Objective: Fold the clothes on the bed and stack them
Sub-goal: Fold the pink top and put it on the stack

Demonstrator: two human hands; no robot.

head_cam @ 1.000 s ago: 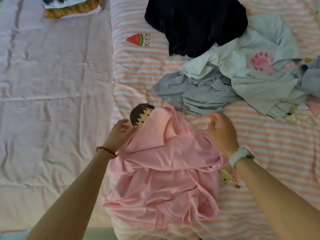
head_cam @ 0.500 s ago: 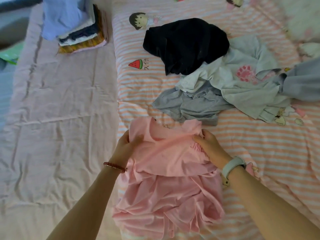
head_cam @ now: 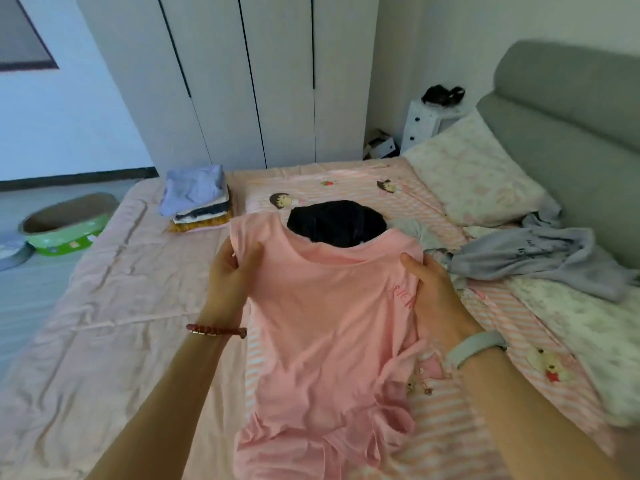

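A pink T-shirt (head_cam: 322,323) hangs spread in front of me, lifted off the bed by its shoulders, its hem still bunched on the mattress. My left hand (head_cam: 232,271) grips the left shoulder. My right hand (head_cam: 433,289) grips the right shoulder beside the small chest print. Behind the collar lies a black garment (head_cam: 336,220). A grey garment (head_cam: 540,258) is crumpled to the right. A stack of folded clothes (head_cam: 197,202) sits at the far left of the bed.
The striped pink sheet (head_cam: 450,427) covers the right half of the bed, a plain pink blanket (head_cam: 104,323) the left. A floral pillow (head_cam: 478,178) and grey headboard (head_cam: 571,109) are at right. A green round box (head_cam: 65,223) stands on the floor.
Both hands have raised the pink T-shirt by its shoulders from a crumpled heap until it hangs spread out. My view has tilted up from the bed to the room.
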